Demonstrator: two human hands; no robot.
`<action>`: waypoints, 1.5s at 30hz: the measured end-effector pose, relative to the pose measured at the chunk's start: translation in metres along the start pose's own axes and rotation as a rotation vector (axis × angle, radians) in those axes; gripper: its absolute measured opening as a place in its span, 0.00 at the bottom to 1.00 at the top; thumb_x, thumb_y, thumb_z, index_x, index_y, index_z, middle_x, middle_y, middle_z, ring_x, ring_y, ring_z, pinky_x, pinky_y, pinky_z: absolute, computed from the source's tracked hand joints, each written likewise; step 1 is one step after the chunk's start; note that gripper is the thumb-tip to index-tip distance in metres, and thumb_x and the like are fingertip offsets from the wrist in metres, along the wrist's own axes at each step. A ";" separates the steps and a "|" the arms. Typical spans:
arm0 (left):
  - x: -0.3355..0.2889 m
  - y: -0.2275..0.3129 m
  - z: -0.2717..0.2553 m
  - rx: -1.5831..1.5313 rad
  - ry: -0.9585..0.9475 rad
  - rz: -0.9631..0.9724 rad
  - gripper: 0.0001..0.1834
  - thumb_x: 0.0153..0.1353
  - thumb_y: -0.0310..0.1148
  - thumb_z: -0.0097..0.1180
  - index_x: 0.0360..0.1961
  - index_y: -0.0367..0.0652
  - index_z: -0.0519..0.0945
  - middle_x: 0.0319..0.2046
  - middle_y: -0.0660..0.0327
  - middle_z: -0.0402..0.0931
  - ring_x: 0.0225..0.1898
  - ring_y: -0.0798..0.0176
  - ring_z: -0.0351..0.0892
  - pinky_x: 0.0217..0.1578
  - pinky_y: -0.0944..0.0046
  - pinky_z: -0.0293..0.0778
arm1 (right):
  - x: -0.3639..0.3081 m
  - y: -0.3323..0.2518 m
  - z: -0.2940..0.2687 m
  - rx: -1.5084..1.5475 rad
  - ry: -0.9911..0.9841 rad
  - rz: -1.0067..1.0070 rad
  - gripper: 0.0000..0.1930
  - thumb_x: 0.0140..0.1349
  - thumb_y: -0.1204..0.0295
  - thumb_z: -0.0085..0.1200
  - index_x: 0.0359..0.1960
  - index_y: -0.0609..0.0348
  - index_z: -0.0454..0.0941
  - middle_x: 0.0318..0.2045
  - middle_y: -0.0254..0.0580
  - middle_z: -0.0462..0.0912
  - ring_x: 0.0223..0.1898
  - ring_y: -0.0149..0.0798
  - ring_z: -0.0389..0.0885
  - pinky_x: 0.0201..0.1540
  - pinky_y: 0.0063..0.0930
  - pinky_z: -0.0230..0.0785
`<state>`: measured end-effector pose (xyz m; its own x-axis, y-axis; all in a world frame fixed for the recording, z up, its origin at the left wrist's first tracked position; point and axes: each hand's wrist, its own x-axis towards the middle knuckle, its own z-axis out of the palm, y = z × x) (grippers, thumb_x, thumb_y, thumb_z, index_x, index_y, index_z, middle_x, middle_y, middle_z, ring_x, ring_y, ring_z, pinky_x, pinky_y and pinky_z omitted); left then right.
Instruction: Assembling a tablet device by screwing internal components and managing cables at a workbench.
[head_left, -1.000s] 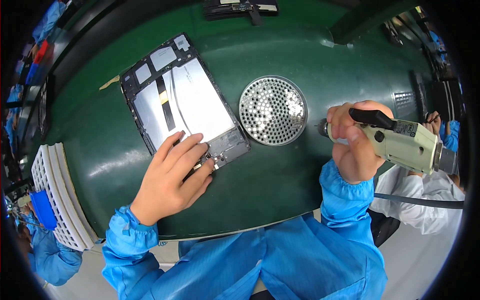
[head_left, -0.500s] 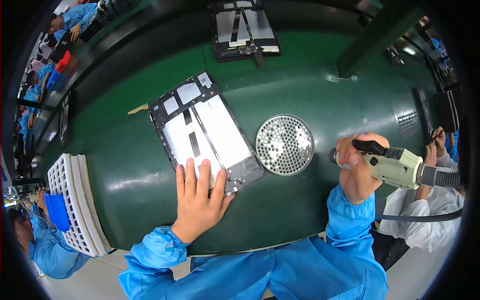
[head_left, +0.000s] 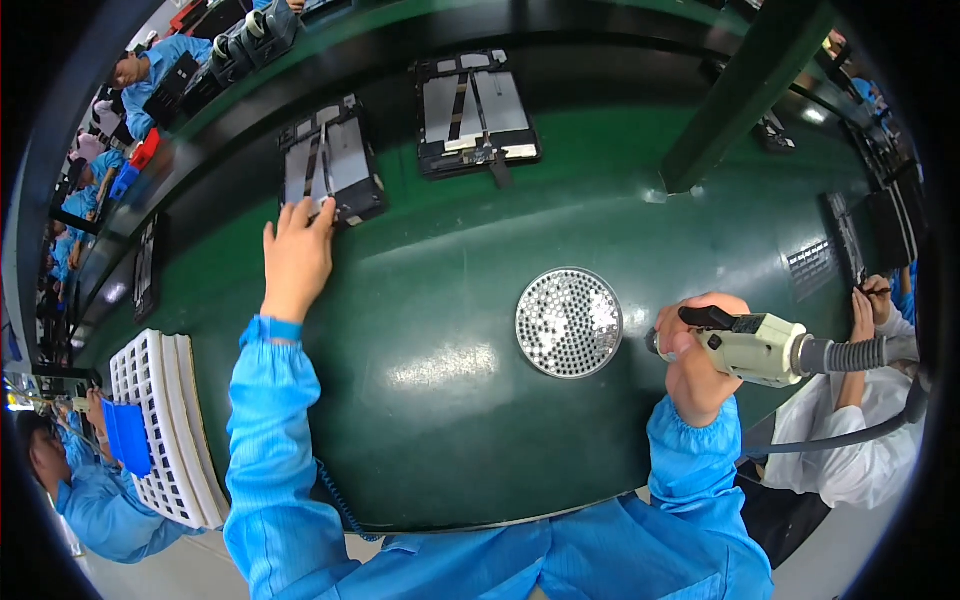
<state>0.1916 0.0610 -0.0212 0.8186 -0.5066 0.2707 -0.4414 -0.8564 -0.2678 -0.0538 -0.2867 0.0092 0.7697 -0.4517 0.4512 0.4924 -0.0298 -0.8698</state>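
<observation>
At the far left of the bench lies an opened tablet body (head_left: 345,155) with a black frame and a pale inner panel. My left hand (head_left: 298,258) reaches out to it, palm down, its stretched fingers resting on the near edge. My right hand (head_left: 697,345) is wrapped round a cream electric screwdriver (head_left: 762,350) with a black lever, its tip pointing left. Just left of that tip sits a round clear-rimmed dish (head_left: 570,322) with many holes, partly filled with small shiny pieces. Another opened tablet (head_left: 477,115) lies at the back centre.
Stacked white grid trays (head_left: 165,430) with a blue piece stand at the left edge. A green post (head_left: 745,100) rises at the back right. A hose and black cable (head_left: 850,437) run off right. People in blue and white work on both sides.
My left hand has moved forward and left, and the tablet under it has gone from the middle to the far left. The screwdriver stays in my right hand, almost in place.
</observation>
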 end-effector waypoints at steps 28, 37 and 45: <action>0.140 0.092 0.028 -0.016 0.306 0.414 0.25 0.54 0.27 0.52 0.56 0.40 0.69 0.48 0.51 0.73 0.51 0.48 0.76 0.33 0.58 0.81 | 0.006 0.003 -0.002 -0.162 0.093 0.024 0.15 0.48 0.86 0.57 0.39 0.64 0.73 0.32 0.39 0.78 0.32 0.28 0.76 0.37 0.23 0.72; -0.010 0.074 -0.070 -0.154 0.516 0.316 0.18 0.48 0.22 0.54 0.43 0.32 0.75 0.46 0.46 0.76 0.49 0.43 0.76 0.43 0.54 0.77 | -0.002 0.002 -0.001 -0.018 0.121 0.017 0.16 0.48 0.86 0.54 0.42 0.66 0.71 0.31 0.41 0.77 0.31 0.32 0.77 0.36 0.28 0.73; -0.171 0.104 -0.105 -0.168 0.234 0.244 0.14 0.54 0.24 0.57 0.42 0.30 0.76 0.48 0.40 0.75 0.51 0.36 0.75 0.44 0.46 0.76 | 0.008 -0.010 0.015 -0.086 0.124 -0.037 0.14 0.52 0.80 0.49 0.42 0.68 0.70 0.19 0.41 0.71 0.18 0.34 0.68 0.30 0.37 0.66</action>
<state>-0.0334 0.0478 0.0019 0.5840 -0.6904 0.4270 -0.6832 -0.7021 -0.2007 -0.0467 -0.2769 0.0244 0.6929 -0.5552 0.4600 0.4791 -0.1223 -0.8692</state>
